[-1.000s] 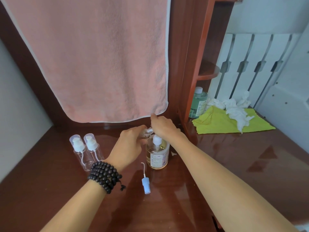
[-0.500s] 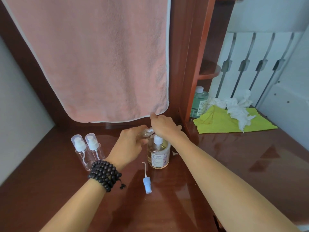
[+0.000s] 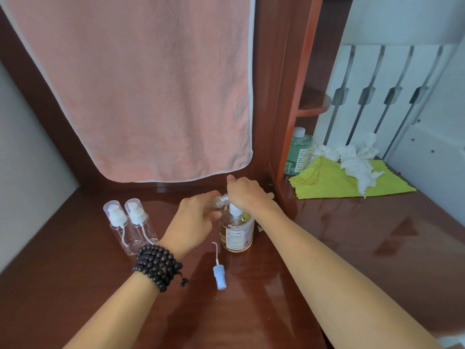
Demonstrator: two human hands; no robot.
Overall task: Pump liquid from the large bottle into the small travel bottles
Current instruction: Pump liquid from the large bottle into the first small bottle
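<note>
At the middle of the table [image 3: 352, 248], the left hand [image 3: 193, 222] is gripping a small clear travel bottle [image 3: 219, 202], fingers [image 3: 214, 215] curled round its body and tilting its threaded neck toward the pump. The right hand [image 3: 247, 193] is resting on top of the large bottle [image 3: 236, 231], its palm covering the pump head; whether its fingers are curling round the pump or only pressing on it cannot be told. Compared with a second ago, both hands are sitting in nearly the same pose and the objects are lying where they were. One large bottle of amber liquid is standing upright below the hands. Three travel bottles are showing: the held one and two capped travel bottles [image 3: 130, 225] standing side by side to the left. One loose blue spray cap [image 3: 219, 273] is lying in front of the large bottle. One green bottle [image 3: 298, 152], a yellow cloth [image 3: 332, 181] and a pink towel [image 3: 141, 84] are sitting farther out.
</note>
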